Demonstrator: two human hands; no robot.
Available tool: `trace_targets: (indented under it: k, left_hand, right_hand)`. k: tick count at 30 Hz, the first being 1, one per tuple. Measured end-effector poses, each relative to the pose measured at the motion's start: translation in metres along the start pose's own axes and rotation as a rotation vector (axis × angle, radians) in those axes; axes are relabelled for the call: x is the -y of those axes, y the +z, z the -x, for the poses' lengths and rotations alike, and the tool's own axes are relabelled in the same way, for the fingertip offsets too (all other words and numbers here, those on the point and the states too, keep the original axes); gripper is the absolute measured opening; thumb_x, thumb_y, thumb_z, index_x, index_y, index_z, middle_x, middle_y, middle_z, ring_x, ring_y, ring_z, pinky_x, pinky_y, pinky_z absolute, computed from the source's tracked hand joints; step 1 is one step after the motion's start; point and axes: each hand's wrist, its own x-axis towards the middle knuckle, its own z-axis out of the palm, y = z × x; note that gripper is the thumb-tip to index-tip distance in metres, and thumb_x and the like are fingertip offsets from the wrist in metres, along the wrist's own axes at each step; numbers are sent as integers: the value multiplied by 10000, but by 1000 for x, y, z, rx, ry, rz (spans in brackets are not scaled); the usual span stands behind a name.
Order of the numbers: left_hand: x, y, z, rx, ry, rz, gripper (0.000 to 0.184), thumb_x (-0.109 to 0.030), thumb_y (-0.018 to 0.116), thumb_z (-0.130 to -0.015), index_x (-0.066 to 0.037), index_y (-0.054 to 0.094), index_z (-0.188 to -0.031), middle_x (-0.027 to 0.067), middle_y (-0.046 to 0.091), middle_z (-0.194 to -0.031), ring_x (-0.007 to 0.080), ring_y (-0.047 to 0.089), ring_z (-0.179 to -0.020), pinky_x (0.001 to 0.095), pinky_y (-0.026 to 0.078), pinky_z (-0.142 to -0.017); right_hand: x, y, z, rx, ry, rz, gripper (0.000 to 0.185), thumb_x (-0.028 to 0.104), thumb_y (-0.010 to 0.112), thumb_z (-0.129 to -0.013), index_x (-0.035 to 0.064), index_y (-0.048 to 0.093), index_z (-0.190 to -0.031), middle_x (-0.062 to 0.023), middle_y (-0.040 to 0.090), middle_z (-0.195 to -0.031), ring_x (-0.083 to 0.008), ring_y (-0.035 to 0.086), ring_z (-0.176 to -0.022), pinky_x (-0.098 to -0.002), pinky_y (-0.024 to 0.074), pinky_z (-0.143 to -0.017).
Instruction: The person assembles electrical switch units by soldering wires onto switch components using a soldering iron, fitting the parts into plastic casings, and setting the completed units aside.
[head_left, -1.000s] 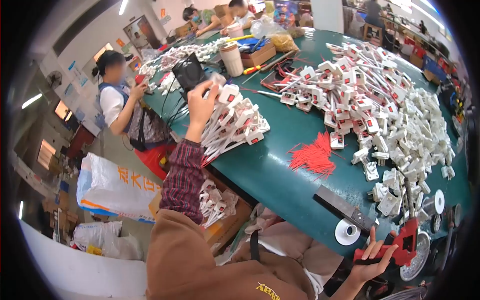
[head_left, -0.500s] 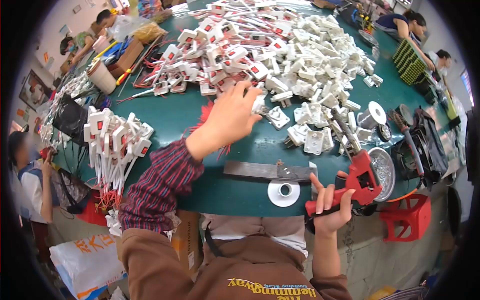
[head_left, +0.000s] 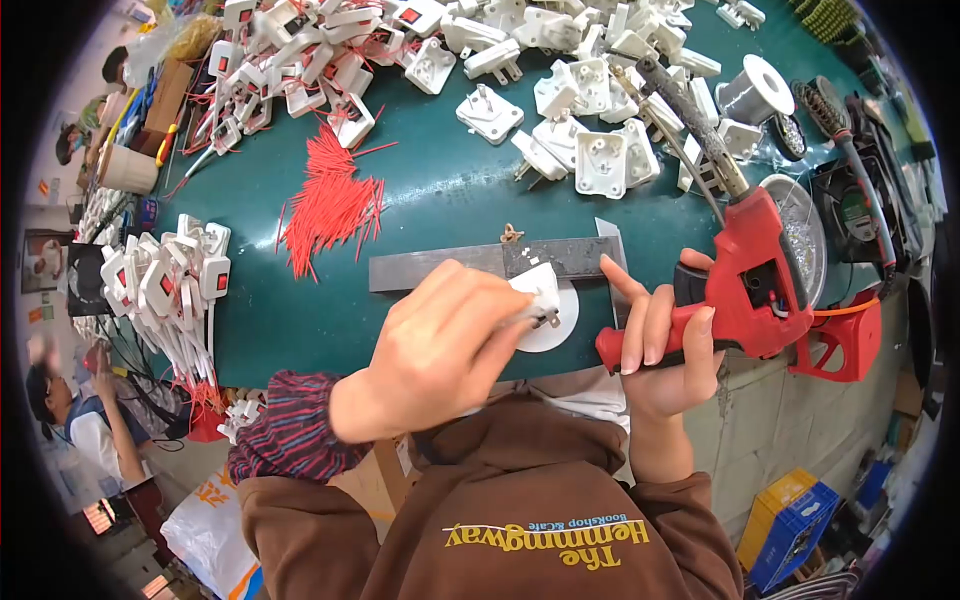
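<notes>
My left hand (head_left: 430, 340) pinches a white plug piece (head_left: 541, 288) with metal prongs, just over the near side of a flat metal bar (head_left: 430, 269). Partly hidden behind that hand is a white round disc (head_left: 562, 325) at the table's front edge. In my right hand (head_left: 672, 365) is a red soldering gun (head_left: 755, 265), its handle wrapped by the fingers and its long tip pointing up and away to the left. A small brown lump (head_left: 512, 233) sits at the bar's far edge. Loose red wires (head_left: 330, 200) lie beyond the bar.
White plug pieces (head_left: 602, 160) and red-switched parts (head_left: 300, 60) are heaped at the back. Bundled switch cords (head_left: 165, 285) lie left. A solder wire spool (head_left: 755, 90) and a metal bowl (head_left: 800, 235) stand right, near a red stool (head_left: 845, 345). Other people sit around.
My left hand has come back from the heap toward my body, now with a white plug piece. The red soldering gun stays in my right hand. The view has tilted downward.
</notes>
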Motion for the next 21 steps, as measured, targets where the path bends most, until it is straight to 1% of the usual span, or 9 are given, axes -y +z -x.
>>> trace_targets:
  k: [2,6,8,9,12,14,16,19,21]
  left_hand:
    - [8,6,3,-78,89,-70,288,74,702,-637,44,624,-913,118,607,-831,249,545,-632,325,455,-547]
    - [16,8,11,-32,219,-121,269,35,687,-641,53,636,-905,121,621,-858,222,549,-624,312,447,-521]
    - [19,11,15,-45,316,-205,255,-13,676,-648,52,646,-893,114,624,-848,193,550,-634,291,438,-515]
    - [14,9,13,-51,384,-293,226,-31,678,-663,41,644,-875,109,626,-854,174,543,-633,276,426,-518]
    - [7,6,14,-30,403,-334,180,-40,684,-683,17,636,-847,96,617,-870,154,537,-659,269,420,-570]
    - [7,8,19,-63,388,-316,244,-41,678,-645,4,658,-884,91,637,-884,169,555,-681,271,418,-558]
    - [10,10,19,-155,363,-285,269,-45,667,-603,14,650,-865,96,622,-880,163,521,-634,273,408,-542]
    - [7,4,17,-58,332,-272,284,-60,658,-589,23,646,-861,102,609,-903,165,504,-633,277,402,-544]
    - [3,7,18,64,400,-287,302,-74,655,-593,26,646,-877,111,601,-934,169,495,-650,282,394,-551]
  right_hand:
    - [1,-1,1,-10,0,-1,438,290,390,-979,-36,347,-1268,13,355,-501,-108,372,-367,-566,370,-1016]
    - [0,-3,2,35,-26,5,452,299,390,-982,-33,340,-1284,11,366,-507,-108,378,-365,-582,368,-1010]
    - [3,-2,3,2,31,-60,490,297,500,-952,-8,329,-1296,-1,434,-530,-144,489,-448,-598,354,-1013]
    - [2,-2,4,-10,25,-63,502,311,497,-955,-9,326,-1302,2,429,-527,-144,490,-452,-599,348,-1016]
    - [0,0,6,-32,-8,-46,509,325,455,-968,-31,311,-1302,6,406,-512,-141,454,-409,-602,348,-1015]
    - [-4,2,6,-13,-81,-9,439,293,364,-998,-40,343,-1282,23,326,-492,-93,327,-350,-554,380,-1015]
    - [-4,2,6,13,-90,-4,425,281,352,-1001,-40,341,-1279,30,310,-493,-78,308,-350,-541,389,-1013]
    - [-4,2,6,3,-88,11,405,269,346,-1002,-32,342,-1273,32,305,-500,-71,306,-360,-532,385,-1022]
    - [-5,3,6,-3,-83,22,402,266,348,-1001,-31,341,-1273,32,304,-501,-70,308,-365,-529,386,-1022]
